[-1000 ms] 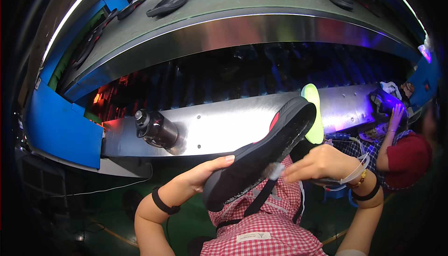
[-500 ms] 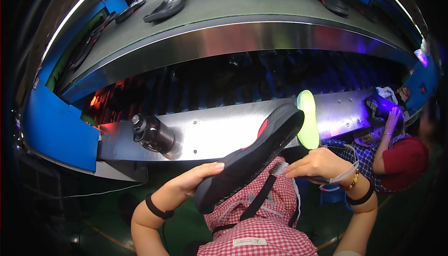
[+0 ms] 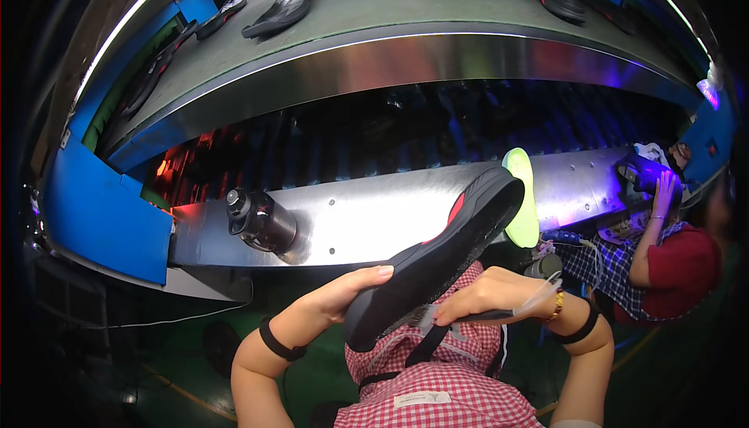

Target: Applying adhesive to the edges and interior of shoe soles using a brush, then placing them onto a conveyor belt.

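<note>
A black shoe sole (image 3: 449,252) with a red patch on its side slants up across my front. My left hand (image 3: 347,289) is closed around its lower end, thumb on the upper side and the other fingers hidden beneath. In my right hand (image 3: 488,294) is a brush (image 3: 425,316), pinched near its head, its dark handle pointing right. The pale bristles meet the lower right edge of the sole, close to my left hand's end. A bright yellow-green sole-shaped piece (image 3: 524,202) lies just beyond the sole's raised tip.
A dark bottle (image 3: 261,223) stands on the metal ledge (image 3: 367,217) at left. Behind the ledge runs a dark roller section (image 3: 351,135). Farther back, several black soles rest on a green conveyor belt (image 3: 374,18). At right, a co-worker in a red sleeve (image 3: 683,272) handles something dark.
My right hand has moved left and down, bringing the brush along the sole toward its lower end. The sole, still in my left hand, has shifted slightly right.
</note>
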A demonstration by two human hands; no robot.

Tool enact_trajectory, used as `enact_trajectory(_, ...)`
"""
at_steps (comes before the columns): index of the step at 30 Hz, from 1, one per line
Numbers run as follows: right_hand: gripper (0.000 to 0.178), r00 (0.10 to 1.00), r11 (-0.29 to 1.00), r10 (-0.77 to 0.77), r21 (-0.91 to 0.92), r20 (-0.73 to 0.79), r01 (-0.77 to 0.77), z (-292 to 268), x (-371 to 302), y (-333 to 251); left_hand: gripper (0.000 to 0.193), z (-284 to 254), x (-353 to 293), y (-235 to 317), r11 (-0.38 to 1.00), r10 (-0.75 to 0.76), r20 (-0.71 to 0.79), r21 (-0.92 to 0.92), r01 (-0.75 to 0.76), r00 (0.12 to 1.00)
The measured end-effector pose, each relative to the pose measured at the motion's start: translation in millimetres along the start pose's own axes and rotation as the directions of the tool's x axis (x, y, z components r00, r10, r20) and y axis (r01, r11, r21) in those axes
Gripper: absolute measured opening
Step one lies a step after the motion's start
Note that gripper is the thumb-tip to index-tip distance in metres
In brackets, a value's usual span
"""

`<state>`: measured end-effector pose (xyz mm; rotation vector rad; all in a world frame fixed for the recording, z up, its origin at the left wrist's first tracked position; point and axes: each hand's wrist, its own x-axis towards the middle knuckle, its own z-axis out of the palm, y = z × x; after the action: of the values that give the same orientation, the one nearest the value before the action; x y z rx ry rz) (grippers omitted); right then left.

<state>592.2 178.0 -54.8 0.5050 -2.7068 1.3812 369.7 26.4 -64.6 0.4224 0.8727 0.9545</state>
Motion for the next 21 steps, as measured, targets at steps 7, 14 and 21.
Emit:
enact_trajectory(7,0.031,0.998,0.949,0.064,-0.311,0.019,-0.055,-7.1,-10.3,-13.2,0.053,6.5,-9.6,5.7,0.998,-0.045,0.002,0.051,0.045,0.999)
enact_trajectory(14,0.028,0.993,0.908,0.071,-0.407,-0.094,-0.104,-18.4,-27.1,-18.5,0.056,-4.1,-18.9,5.5,0.991,-0.059,0.014,0.123,0.057,0.998)
enact_trajectory(21,0.026,0.959,0.926,0.126,-0.318,-0.253,-0.205,-36.2,-42.1,-23.0,0.061,-5.3,-23.7,5.1,0.992,-0.060,-0.056,0.103,0.066,0.997)
